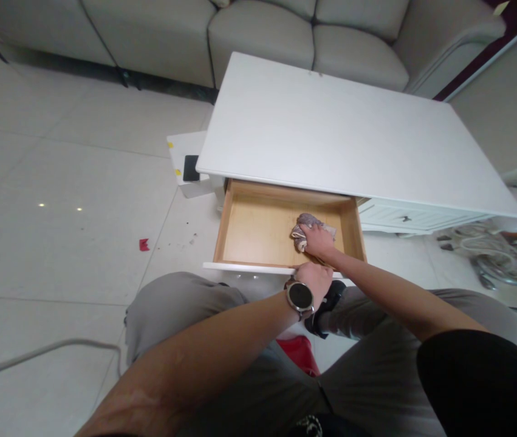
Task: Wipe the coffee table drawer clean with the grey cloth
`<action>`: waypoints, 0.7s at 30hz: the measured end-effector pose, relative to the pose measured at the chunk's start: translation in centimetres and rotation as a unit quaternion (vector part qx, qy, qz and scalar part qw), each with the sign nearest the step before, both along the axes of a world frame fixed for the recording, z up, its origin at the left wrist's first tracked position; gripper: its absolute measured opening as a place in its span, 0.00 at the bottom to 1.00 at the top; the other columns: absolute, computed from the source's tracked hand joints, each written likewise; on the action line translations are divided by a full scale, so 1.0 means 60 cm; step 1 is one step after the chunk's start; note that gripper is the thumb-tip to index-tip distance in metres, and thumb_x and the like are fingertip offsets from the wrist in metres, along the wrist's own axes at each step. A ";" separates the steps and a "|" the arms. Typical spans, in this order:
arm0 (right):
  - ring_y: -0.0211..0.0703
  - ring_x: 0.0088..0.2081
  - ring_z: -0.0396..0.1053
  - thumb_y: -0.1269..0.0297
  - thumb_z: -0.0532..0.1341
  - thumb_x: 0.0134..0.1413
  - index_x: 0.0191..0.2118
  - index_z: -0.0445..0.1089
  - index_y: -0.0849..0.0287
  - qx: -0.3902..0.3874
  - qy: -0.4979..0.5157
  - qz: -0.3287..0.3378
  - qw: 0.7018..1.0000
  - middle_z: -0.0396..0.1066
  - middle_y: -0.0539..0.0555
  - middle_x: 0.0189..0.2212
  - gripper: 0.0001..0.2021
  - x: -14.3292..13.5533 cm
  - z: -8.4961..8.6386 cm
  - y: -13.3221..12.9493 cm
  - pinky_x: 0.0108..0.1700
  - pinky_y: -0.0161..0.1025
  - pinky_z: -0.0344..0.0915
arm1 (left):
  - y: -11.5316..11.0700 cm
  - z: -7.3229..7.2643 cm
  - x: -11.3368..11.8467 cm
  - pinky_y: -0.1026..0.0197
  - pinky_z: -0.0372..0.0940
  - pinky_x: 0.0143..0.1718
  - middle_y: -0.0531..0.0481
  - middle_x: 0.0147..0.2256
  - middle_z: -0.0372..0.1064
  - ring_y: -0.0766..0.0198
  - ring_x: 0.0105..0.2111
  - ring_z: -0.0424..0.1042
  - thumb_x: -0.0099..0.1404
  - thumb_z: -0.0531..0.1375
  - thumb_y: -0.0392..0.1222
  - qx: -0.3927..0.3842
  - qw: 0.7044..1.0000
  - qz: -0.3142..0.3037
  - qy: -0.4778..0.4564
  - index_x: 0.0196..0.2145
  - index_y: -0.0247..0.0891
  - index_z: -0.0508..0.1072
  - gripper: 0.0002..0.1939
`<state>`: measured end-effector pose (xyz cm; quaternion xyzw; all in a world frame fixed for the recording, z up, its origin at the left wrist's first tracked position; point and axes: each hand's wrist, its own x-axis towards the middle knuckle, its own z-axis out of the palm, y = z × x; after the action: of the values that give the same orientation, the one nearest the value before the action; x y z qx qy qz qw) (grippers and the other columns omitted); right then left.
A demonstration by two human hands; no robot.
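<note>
A pulled-out wooden drawer (258, 227) with a white front juts from the white coffee table (353, 133). Inside it, toward the right, my right hand (319, 241) is closed on a crumpled grey-brown patterned cloth (306, 220) and presses it to the drawer's bottom. My left hand (315, 280), with a round dark-faced watch (300, 296) on its wrist, grips the top edge of the drawer front just below my right hand. Its fingertips are partly hidden behind the edge and the right forearm.
Behind the table stands a grey sofa (262, 36). A white box (189, 145) with a dark object on it sits left of the table. Red scraps (144, 244) and a hose (58, 346) lie on the tiles. Coiled cables (477, 243) are heaped at right; a closed drawer (422, 217) is beside the opened one.
</note>
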<state>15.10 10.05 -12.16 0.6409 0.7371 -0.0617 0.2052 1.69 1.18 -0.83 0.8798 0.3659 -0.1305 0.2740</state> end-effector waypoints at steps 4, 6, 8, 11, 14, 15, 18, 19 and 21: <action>0.62 0.55 0.67 0.58 0.58 0.65 0.71 0.57 0.51 0.001 0.000 0.001 1.000 0.66 0.69 0.58 0.30 -0.001 0.001 0.000 0.51 0.48 0.65 | 0.001 0.000 0.001 0.41 0.76 0.49 0.32 0.52 0.78 0.45 0.51 0.79 0.74 0.48 0.27 -0.002 1.000 0.007 -0.001 0.63 0.30 0.70 0.24; 0.62 0.55 0.67 0.58 0.60 0.64 0.70 0.57 0.51 0.005 -0.002 0.003 1.000 0.66 0.68 0.57 0.31 -0.001 0.002 0.000 0.51 0.48 0.66 | 0.002 0.001 0.001 0.41 0.76 0.49 0.32 0.52 0.78 0.46 0.51 0.79 0.74 0.48 0.27 -0.002 1.000 0.003 0.000 0.63 0.30 0.70 0.24; 0.62 0.55 0.67 0.57 0.61 0.64 0.71 0.57 0.51 0.009 -0.002 0.006 1.000 0.67 0.69 0.57 0.31 -0.001 0.003 0.000 0.51 0.47 0.66 | 0.003 0.002 0.002 0.40 0.76 0.49 0.31 0.53 0.78 0.45 0.52 0.79 0.75 0.47 0.26 -0.004 1.000 -0.003 0.004 0.64 0.29 0.69 0.24; 0.61 0.55 0.67 0.57 0.58 0.66 0.72 0.55 0.52 0.004 0.001 0.006 1.000 0.67 0.69 0.57 0.31 -0.002 0.004 -0.001 0.50 0.47 0.66 | 0.003 0.001 0.002 0.41 0.76 0.49 0.31 0.53 0.77 0.45 0.53 0.78 0.75 0.46 0.27 -0.005 1.000 -0.007 0.009 0.64 0.29 0.69 0.24; 0.62 0.55 0.67 0.56 0.56 0.67 0.72 0.55 0.51 0.003 -0.001 0.001 1.000 0.67 0.69 0.57 0.30 -0.001 0.004 -0.001 0.51 0.48 0.66 | 0.000 -0.004 0.002 0.42 0.76 0.48 0.31 0.52 0.78 0.46 0.52 0.79 0.75 0.46 0.27 0.006 1.000 -0.005 0.006 0.62 0.29 0.69 0.23; 0.63 0.56 0.67 0.56 0.56 0.67 0.72 0.55 0.51 0.004 -0.001 0.000 1.000 0.66 0.69 0.58 0.30 -0.001 0.003 -0.001 0.51 0.49 0.65 | -0.001 -0.006 0.002 0.42 0.76 0.47 0.32 0.51 0.78 0.46 0.51 0.79 0.75 0.46 0.27 0.011 1.000 -0.004 0.004 0.61 0.29 0.70 0.23; 0.63 0.56 0.66 0.56 0.56 0.67 0.72 0.55 0.51 0.002 0.002 -0.001 1.000 0.66 0.69 0.58 0.30 0.000 0.002 -0.001 0.52 0.50 0.65 | -0.004 -0.010 0.001 0.41 0.76 0.46 0.32 0.49 0.79 0.45 0.50 0.80 0.74 0.47 0.26 0.024 1.000 -0.004 -0.003 0.60 0.28 0.70 0.22; 0.63 0.56 0.66 0.56 0.56 0.67 0.72 0.55 0.51 0.001 0.004 0.000 1.000 0.66 0.69 0.58 0.30 0.000 0.002 -0.001 0.52 0.50 0.65 | -0.005 -0.011 0.001 0.42 0.76 0.46 0.32 0.49 0.79 0.45 0.50 0.80 0.74 0.47 0.26 0.026 1.000 -0.006 -0.005 0.60 0.28 0.70 0.22; 0.63 0.55 0.67 0.57 0.56 0.67 0.72 0.55 0.51 0.003 0.006 0.000 1.000 0.66 0.69 0.58 0.30 0.001 0.002 -0.001 0.51 0.50 0.65 | -0.004 -0.011 0.000 0.42 0.76 0.46 0.32 0.50 0.79 0.46 0.50 0.80 0.74 0.47 0.25 0.024 1.000 -0.006 -0.011 0.61 0.28 0.70 0.22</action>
<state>15.13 9.98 -12.05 0.6408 0.7389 -0.0631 0.1986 1.71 0.93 -1.48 0.8897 0.3602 -0.1138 0.2564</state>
